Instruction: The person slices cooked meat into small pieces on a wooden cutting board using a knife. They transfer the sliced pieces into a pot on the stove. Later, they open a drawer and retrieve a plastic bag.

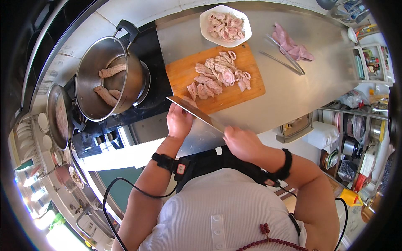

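My right hand grips the handle end of a wide-bladed kitchen knife, its blade slanting up to the left across the near edge of a wooden cutting board. My left hand is at the board's near left corner, fingers bent around a pale piece of intestine; the blade partly hides the fingertips and the piece. Farther back on the board lie several cut, wrinkled intestine pieces, some of them ring-shaped. Behind the board, a white bowl holds more cut pieces.
Left on the black stove, a steel pot contains several uncut intestine lengths. A frying pan stands beside it. Metal tongs and a pink cloth lie right on the steel counter. Shelves with kitchenware flank the right.
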Tool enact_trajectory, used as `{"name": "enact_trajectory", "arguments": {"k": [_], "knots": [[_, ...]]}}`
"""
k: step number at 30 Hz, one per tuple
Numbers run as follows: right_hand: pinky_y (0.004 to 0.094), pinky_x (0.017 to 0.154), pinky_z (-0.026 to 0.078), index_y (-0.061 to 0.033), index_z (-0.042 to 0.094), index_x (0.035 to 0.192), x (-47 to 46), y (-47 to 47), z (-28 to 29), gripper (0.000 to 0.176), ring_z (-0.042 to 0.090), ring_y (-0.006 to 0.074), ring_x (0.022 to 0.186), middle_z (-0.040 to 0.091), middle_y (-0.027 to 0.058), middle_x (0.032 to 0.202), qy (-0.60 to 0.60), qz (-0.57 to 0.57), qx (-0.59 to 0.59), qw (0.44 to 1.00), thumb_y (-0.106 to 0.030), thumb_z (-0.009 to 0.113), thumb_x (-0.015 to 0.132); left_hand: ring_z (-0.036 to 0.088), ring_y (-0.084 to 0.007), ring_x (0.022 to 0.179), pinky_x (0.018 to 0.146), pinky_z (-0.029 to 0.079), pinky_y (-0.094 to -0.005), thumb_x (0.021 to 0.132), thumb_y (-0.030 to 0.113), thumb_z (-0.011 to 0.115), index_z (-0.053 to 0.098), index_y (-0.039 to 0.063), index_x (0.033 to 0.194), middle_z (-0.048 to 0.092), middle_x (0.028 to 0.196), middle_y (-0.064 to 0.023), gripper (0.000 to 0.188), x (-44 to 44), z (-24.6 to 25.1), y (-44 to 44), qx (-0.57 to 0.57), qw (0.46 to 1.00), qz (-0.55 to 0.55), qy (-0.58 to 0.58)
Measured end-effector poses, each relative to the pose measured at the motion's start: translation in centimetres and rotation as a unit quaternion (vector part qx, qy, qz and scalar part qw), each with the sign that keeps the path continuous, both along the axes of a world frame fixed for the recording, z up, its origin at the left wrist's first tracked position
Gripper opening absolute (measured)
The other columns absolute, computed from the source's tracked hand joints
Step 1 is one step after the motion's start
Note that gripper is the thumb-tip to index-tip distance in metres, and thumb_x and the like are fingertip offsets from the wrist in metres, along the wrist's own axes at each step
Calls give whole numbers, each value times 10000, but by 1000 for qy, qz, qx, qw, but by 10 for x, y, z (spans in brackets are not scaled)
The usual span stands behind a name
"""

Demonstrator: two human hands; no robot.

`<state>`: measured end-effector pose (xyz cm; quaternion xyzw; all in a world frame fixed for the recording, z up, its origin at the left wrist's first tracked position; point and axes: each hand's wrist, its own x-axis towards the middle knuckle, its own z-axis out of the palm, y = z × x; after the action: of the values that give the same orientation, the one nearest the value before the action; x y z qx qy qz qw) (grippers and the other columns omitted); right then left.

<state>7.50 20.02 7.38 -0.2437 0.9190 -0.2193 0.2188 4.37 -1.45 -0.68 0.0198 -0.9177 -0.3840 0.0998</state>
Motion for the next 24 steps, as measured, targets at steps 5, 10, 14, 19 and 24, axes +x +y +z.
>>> {"name": "enact_trajectory", "arguments": {"k": [5,10,14,19,24], "knots": [[439,508,495,-4,471,833,-22,-33,-29,106,607,367,586,588,191,730,-10,0,10,1000,-106,445,827,578,-309,688,621,485,-378,702,52,641,599,34,826,562,755,-117,132,-1,-3,-1,-16,999,16,-41],[439,504,490,-23,456,829,6,14,-24,149,596,354,580,574,175,731,8,-19,6,1000,-159,517,838,583,-290,682,618,490,-361,689,45,650,581,26,801,564,766,-111,133,3,-2,-2,0,998,27,-58],[425,475,484,-33,439,805,26,37,-9,220,577,333,535,550,152,688,23,-62,-9,998,-197,584,829,586,-296,698,638,497,-362,681,36,646,573,21,810,562,819,-119,148,7,-2,1,81,991,63,-83],[397,412,462,-33,428,784,33,33,13,224,560,317,484,536,133,659,38,-22,-11,999,-187,585,827,578,-320,752,650,495,-383,678,31,635,578,19,816,567,828,-137,150,7,-2,3,-30,999,34,16],[394,412,464,-23,438,782,23,29,18,220,561,321,476,529,136,628,26,-3,8,1000,-189,570,836,575,-332,780,654,494,-391,678,29,627,593,20,823,576,816,-142,149,8,1,4,-16,999,26,-14]]}}
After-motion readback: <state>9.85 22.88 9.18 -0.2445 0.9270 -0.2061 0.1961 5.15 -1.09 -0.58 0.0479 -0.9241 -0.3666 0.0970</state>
